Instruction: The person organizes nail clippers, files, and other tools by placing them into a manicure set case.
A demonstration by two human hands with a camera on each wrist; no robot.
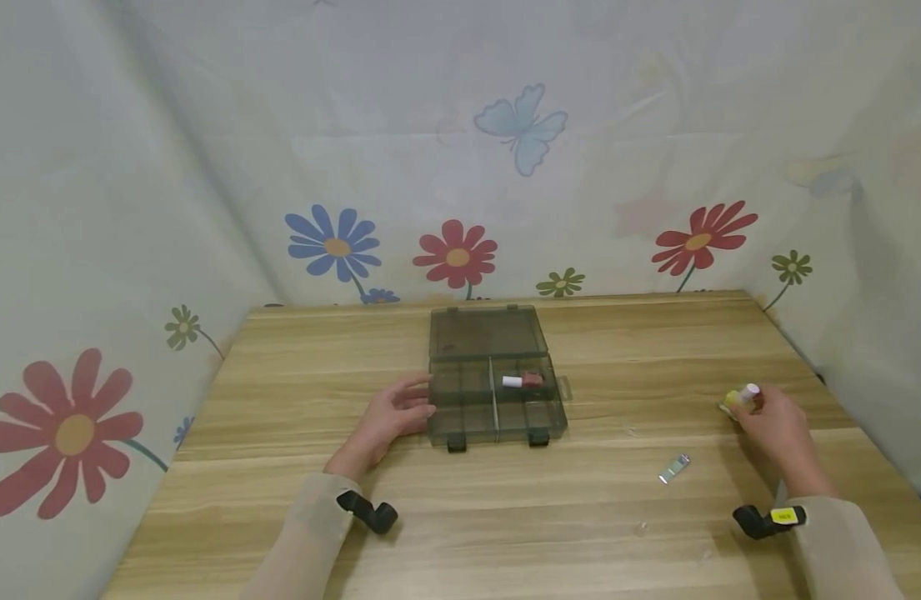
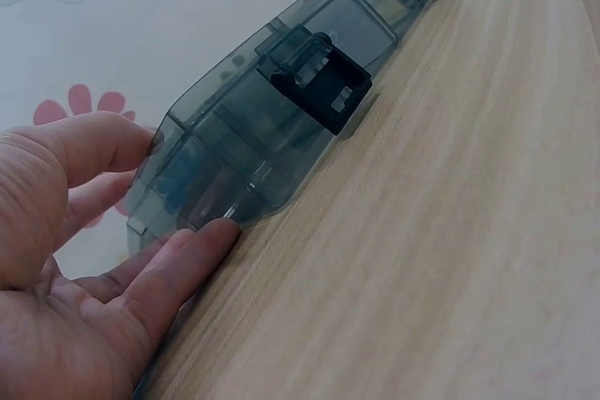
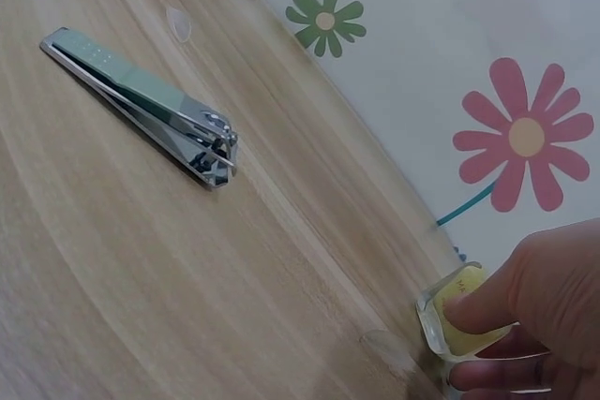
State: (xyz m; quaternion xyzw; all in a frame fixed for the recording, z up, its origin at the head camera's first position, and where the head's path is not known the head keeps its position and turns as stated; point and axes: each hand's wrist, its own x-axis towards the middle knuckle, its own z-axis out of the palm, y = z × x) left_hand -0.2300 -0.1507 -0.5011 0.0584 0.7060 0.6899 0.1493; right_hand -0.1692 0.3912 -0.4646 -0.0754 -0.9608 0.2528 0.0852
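Observation:
A translucent dark green storage box (image 1: 463,423) lies on the table with its lid folded back and dividers inside. My left hand (image 1: 388,419) holds the box's left side; in the left wrist view its bent fingers (image 2: 192,264) touch the side wall near the table. A dark red nail polish bottle (image 1: 532,381) with a white cap lies in the box's upper right compartment. At the far right, my right hand (image 1: 778,423) pinches a yellow nail polish bottle (image 3: 450,311) with a white cap (image 1: 749,390), close to the tabletop. Part of that bottle is hidden by the fingers.
A nail clipper (image 3: 141,105) with a pale green lever lies on the wooden table (image 1: 565,533) between box and right hand. Several small clear pieces lie scattered near it. Flower-printed cloth (image 1: 400,167) stands behind the table and along its sides.

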